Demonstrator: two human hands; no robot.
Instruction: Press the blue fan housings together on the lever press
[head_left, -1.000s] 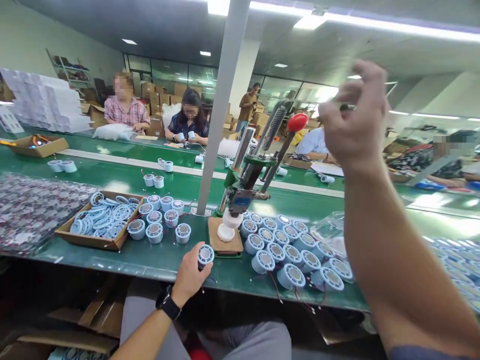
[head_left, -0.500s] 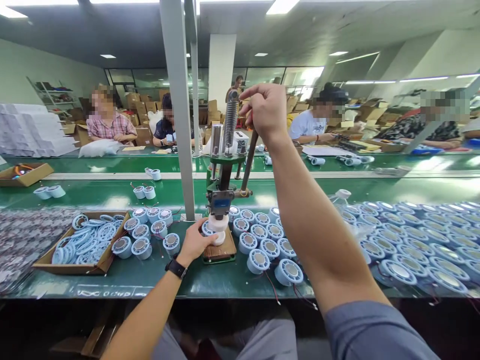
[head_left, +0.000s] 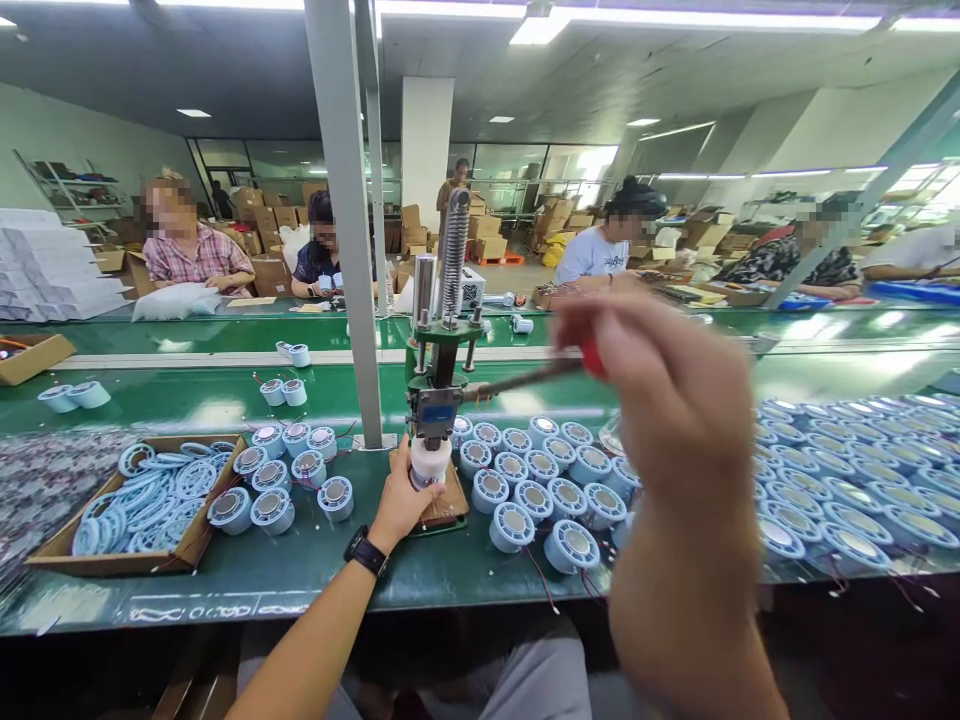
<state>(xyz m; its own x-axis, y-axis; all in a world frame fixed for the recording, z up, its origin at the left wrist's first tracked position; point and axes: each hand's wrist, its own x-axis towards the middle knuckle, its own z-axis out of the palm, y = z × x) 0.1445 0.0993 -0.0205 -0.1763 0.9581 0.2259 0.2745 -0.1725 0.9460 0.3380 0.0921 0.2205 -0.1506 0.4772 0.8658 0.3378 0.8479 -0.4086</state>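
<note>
A hand press (head_left: 437,405) stands on the green bench, its white round pusher (head_left: 430,458) lowered onto a light blue round part (head_left: 426,482). My left hand (head_left: 405,500), with a black watch at the wrist, holds this part from the left on the wooden base (head_left: 451,500). Blurred by motion, my right hand (head_left: 637,360) is wrapped round the red-ended lever (head_left: 525,378), which points right, near level. Light blue round parts with metal discs (head_left: 512,525) and red wires stand in rows right of the press.
A cardboard tray (head_left: 120,565) of light blue rings lies at the left, with more round parts (head_left: 272,508) between it and the press. A grey metal post (head_left: 349,250) rises behind. Several people sit across the green belts. Many more round parts fill the right side.
My right hand has come down and right, swinging the lever from steep to almost level. The white pusher has dropped onto the part. My left hand remains around the part; the view has shifted slightly.
</note>
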